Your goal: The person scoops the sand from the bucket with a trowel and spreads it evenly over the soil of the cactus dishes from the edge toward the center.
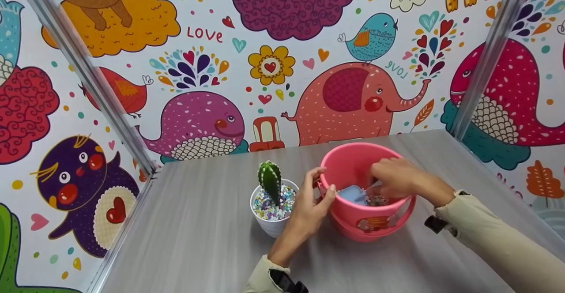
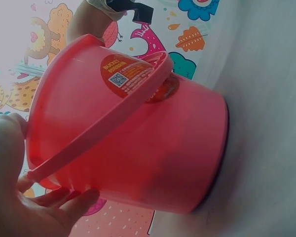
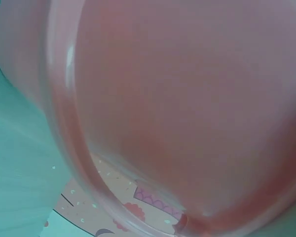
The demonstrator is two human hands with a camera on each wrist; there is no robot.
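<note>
A pink bucket (image 1: 353, 235) stands on the table in the head view. My left hand (image 1: 309, 207) holds its near-left rim by the handle joint, fingers spread along the outer wall in the left wrist view. My right hand (image 1: 395, 178) reaches down inside, fingers curled around the handle of a light blue toy shovel (image 1: 352, 193). The shovel's blade lies at brownish, gravel-like bits (image 1: 376, 200) in the bottom; part of its handle is hidden by the hand. Pink bucket plastic (image 3: 197, 98) fills most of the right wrist view. The bucket's carrying handle (image 2: 103, 121) hangs down on the near side.
Left of the bucket, close to my left hand, stands a white pot (image 1: 273, 227) with a green cactus (image 1: 269, 179) and multicoloured pebbles (image 1: 265, 207). The grey wood-grain table (image 1: 198, 231) meets cartoon-printed walls (image 1: 212, 63) at the back and sides, with metal corner posts (image 1: 490, 59).
</note>
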